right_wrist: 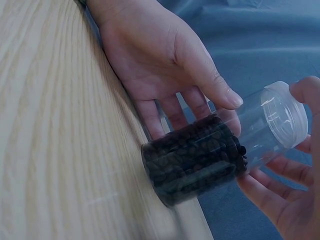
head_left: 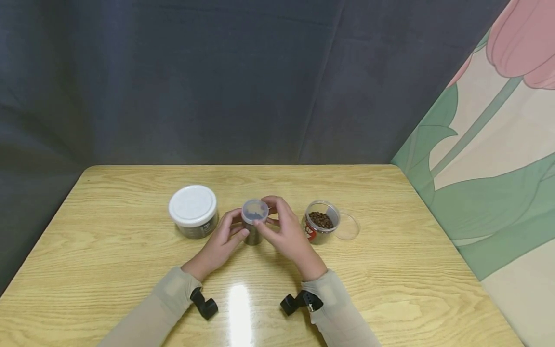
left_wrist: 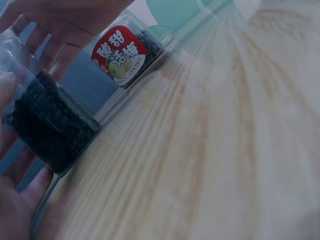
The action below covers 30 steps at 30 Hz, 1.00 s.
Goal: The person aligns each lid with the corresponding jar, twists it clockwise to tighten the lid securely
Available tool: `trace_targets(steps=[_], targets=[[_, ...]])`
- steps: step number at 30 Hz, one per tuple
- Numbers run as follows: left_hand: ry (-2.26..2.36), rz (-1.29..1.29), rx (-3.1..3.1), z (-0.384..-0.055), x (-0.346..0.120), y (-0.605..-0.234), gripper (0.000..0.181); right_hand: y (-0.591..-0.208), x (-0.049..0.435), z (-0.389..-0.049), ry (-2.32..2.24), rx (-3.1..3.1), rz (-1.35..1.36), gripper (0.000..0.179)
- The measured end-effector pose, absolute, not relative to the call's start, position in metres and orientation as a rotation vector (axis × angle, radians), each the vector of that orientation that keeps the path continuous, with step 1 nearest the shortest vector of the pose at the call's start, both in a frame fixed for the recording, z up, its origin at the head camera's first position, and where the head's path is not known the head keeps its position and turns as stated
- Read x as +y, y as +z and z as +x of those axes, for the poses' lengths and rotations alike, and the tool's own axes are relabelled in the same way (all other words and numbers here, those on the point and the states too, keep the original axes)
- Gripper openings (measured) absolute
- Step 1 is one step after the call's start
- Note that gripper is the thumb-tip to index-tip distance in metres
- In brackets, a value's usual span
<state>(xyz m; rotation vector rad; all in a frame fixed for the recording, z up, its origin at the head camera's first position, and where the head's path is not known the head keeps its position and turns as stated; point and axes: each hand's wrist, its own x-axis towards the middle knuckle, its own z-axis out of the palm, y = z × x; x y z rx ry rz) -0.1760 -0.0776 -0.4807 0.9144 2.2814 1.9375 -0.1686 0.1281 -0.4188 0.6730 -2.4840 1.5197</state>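
A clear cylindrical jar [head_left: 253, 236] stands upright on the table between the hands. Dark beans [right_wrist: 192, 162] fill more than half of it, and a translucent lid [right_wrist: 295, 117] sits on its mouth. My left hand [head_left: 221, 243] holds the jar's side, thumb in front and fingers behind. At the lid's rim, my right hand [head_left: 286, 233] grips with the thumb at the near edge and fingers around the far side. To the right stands an uncapped clear jar [head_left: 318, 236] of brown beans, bearing a red label [left_wrist: 120, 55].
A clear round lid [head_left: 348, 226] lies flat, right beside the uncapped jar. Left of the hands is a wide tub [head_left: 195, 230] with a white lid [head_left: 192, 205]. A dark curtain [head_left: 217, 96] hangs behind the table [head_left: 390, 289], and a flower-patterned cloth [head_left: 498, 193] borders its right side.
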Motion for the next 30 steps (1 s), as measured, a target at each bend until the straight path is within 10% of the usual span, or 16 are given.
trace_targets(steps=[30], targets=[[1.92,0.902,2.298,-0.1756,-0.0779,-0.4805,0.051,-0.4188,0.1292,-0.1674,1.427,-2.519,0.676,0.047]])
